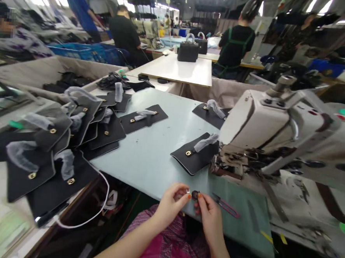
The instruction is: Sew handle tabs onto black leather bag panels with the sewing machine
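Both my hands are raised close together over the near edge of the pale green table (142, 142). My left hand (172, 205) pinches a small, light metallic piece (187, 191) between thumb and fingers. Just to its right, my right hand (210, 213) grips a small dark round part (195, 194). A narrow gap seems to separate the two parts. Thread snips with pink handles (229, 208) lie on the table right of my right hand. Beyond my hands rests a black panel (198, 161) with a gold buckle and a plastic-wrapped handle, close to the sewing machine.
A large white sewing machine (266, 123) takes up the right side. Overlapping black panels (44, 168) with wrapped handles lie at left, beside a white cable (106, 197). Further off, a black handbag (188, 51) stands on a white table (164, 68); several people work around it.
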